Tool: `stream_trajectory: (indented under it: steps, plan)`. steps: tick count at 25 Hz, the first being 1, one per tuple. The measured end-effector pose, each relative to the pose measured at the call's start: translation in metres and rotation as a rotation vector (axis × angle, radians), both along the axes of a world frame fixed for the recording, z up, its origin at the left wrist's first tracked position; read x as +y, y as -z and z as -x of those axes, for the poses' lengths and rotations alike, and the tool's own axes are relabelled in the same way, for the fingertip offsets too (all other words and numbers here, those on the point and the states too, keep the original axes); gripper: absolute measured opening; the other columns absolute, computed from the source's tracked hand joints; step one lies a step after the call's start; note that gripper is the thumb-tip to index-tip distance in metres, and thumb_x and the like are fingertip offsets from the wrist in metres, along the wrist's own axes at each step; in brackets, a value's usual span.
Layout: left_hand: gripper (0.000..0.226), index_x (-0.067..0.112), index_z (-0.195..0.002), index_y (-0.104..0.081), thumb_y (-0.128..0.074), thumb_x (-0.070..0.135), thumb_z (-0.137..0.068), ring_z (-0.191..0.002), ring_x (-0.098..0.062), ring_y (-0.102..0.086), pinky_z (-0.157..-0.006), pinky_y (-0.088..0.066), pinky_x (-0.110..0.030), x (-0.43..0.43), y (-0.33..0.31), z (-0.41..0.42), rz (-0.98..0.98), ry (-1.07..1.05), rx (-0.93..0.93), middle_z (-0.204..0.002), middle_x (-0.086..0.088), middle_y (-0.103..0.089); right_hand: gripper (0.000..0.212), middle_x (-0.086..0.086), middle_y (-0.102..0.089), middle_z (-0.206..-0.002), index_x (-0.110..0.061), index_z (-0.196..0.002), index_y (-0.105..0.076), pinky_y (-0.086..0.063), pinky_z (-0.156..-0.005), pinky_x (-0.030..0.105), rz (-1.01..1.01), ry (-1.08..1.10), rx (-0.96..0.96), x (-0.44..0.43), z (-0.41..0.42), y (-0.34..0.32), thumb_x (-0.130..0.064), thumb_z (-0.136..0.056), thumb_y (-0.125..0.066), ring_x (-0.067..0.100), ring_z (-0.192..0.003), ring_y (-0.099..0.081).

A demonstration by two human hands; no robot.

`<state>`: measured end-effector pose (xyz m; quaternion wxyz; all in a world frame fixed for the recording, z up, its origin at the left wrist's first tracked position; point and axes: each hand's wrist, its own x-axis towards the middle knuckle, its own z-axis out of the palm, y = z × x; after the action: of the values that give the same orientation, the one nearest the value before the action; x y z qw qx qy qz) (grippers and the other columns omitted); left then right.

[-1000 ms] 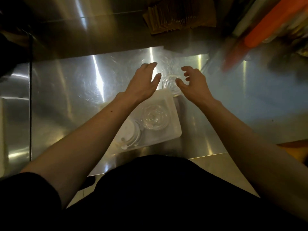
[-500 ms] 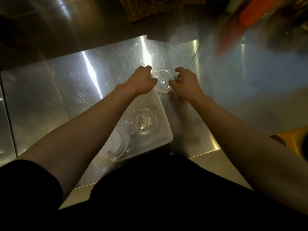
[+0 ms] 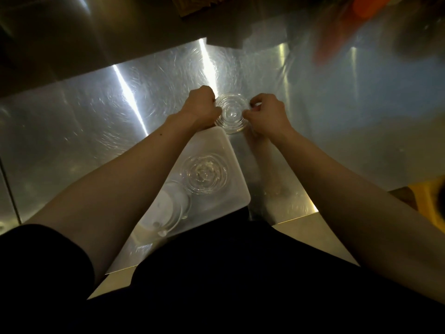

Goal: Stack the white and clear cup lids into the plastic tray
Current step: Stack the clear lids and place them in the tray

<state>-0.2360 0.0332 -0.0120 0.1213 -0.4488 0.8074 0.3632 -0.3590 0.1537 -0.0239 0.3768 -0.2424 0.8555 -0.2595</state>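
A stack of clear cup lids [image 3: 231, 113] stands on the steel counter just beyond the far end of the plastic tray [image 3: 237, 179]. My left hand [image 3: 201, 108] grips its left side and my right hand [image 3: 266, 114] grips its right side, fingers curled around the rim. Inside the tray lies a clear lid stack [image 3: 204, 174] in the middle and white lids [image 3: 169, 214] at the near end, partly hidden by my left forearm.
The steel counter [image 3: 96, 121] stretches wide to the left and right. An orange object [image 3: 368, 6] and brown cardboard [image 3: 192, 6] sit at the back. A yellow thing [image 3: 426, 196] shows at the right edge, below the counter's front edge.
Both hands went from open above the clear lid stack to closed on its sides. The view shifted forward, so the tray sits lower in frame.
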Motion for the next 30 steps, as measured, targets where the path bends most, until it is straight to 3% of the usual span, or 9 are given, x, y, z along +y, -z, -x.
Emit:
stream_trajectory:
  steps: [5,9,13,15,17,21,24,26,30]
  plan:
    - [0.018,0.011,-0.069,-0.056,-0.062,0.013,-0.086,-0.077,-0.023,-0.057,-0.07,-0.048,-0.036,-0.002,0.002,0.0,-0.029,-0.092,0.01,-0.082,-0.016,-0.057,0.016,0.017,-0.071,-0.094,-0.012,-0.089,-0.065,-0.06,-0.077,0.051,-0.007,0.124,-0.123,-0.004,-0.003,0.001,-0.013,-0.074,-0.071,0.031,-0.078,-0.068]
    - [0.017,-0.01,-0.086,-0.071,-0.058,0.001,-0.085,-0.076,-0.02,-0.062,-0.072,-0.053,-0.032,0.001,0.002,-0.006,-0.029,-0.154,0.045,-0.091,-0.027,-0.071,0.024,0.016,-0.071,-0.104,-0.016,-0.095,-0.065,-0.059,-0.078,0.046,-0.006,0.173,-0.168,-0.004,-0.005,0.002,-0.014,-0.071,-0.071,0.026,-0.078,-0.064]
    - [0.013,-0.004,-0.088,-0.072,-0.061,0.0,-0.084,-0.075,-0.016,-0.062,-0.079,-0.057,-0.032,0.004,0.0,-0.007,-0.035,-0.19,0.077,-0.085,-0.019,-0.066,0.022,0.012,-0.07,-0.105,-0.016,-0.095,-0.065,-0.06,-0.075,0.045,0.008,0.206,-0.144,-0.004,-0.01,-0.002,-0.01,-0.074,-0.067,0.031,-0.088,-0.069]
    - [0.016,-0.002,-0.096,-0.072,-0.063,0.002,-0.084,-0.09,-0.02,-0.066,-0.081,-0.052,-0.026,0.005,-0.001,-0.007,-0.037,-0.234,0.108,-0.098,-0.016,-0.071,0.015,0.012,-0.07,-0.105,-0.021,-0.084,-0.061,-0.058,-0.076,0.045,0.015,0.217,-0.155,-0.005,-0.011,-0.002,-0.01,-0.074,-0.065,0.031,-0.087,-0.068]
    - [0.021,0.001,-0.104,-0.071,-0.065,0.004,-0.084,-0.101,-0.024,-0.067,-0.086,-0.054,-0.029,0.005,0.0,-0.008,-0.055,-0.273,0.129,-0.108,-0.015,-0.071,0.016,0.014,-0.07,-0.106,-0.022,-0.083,-0.061,-0.055,-0.069,0.039,0.029,0.234,-0.176,-0.005,-0.013,-0.003,-0.008,-0.076,-0.063,0.027,-0.082,-0.065]
    - [0.027,0.008,-0.108,-0.071,-0.07,0.006,-0.081,-0.099,-0.024,-0.068,-0.09,-0.057,-0.04,0.001,-0.002,-0.009,-0.09,-0.346,0.179,-0.11,-0.013,-0.07,0.029,0.009,-0.066,-0.096,-0.008,-0.107,-0.065,-0.044,-0.044,0.013,0.12,0.364,-0.247,-0.004,-0.015,-0.003,0.0,-0.08,-0.056,0.016,-0.068,-0.06]
    - [0.029,0.011,-0.111,-0.07,-0.071,0.009,-0.082,-0.096,-0.015,-0.063,-0.089,-0.055,-0.029,-0.001,-0.01,-0.009,-0.043,-0.383,0.25,-0.111,-0.007,-0.068,0.026,0.006,-0.07,-0.093,-0.012,-0.105,-0.068,-0.052,-0.066,0.026,0.191,0.35,-0.236,-0.007,-0.015,-0.008,-0.007,-0.081,-0.058,0.016,-0.075,-0.065]
    - [0.029,0.011,-0.112,-0.069,-0.071,0.011,-0.083,-0.096,-0.011,-0.061,-0.086,-0.053,-0.024,-0.005,-0.016,-0.009,-0.008,-0.418,0.298,-0.114,-0.005,-0.067,0.021,0.002,-0.071,-0.09,-0.015,-0.104,-0.069,-0.056,-0.07,0.029,0.228,0.341,-0.189,-0.008,-0.015,-0.013,-0.011,-0.084,-0.061,0.013,-0.076,-0.067]
    - [0.03,0.011,-0.111,-0.069,-0.073,0.011,-0.08,-0.09,-0.013,-0.065,-0.084,-0.057,-0.031,-0.007,-0.031,-0.014,-0.03,-0.464,0.379,-0.104,-0.004,-0.069,0.02,0.005,-0.072,-0.094,-0.015,-0.101,-0.072,-0.06,-0.084,0.041,0.308,0.328,-0.109,-0.01,-0.014,-0.024,-0.014,-0.083,-0.064,0.018,-0.086,-0.071]
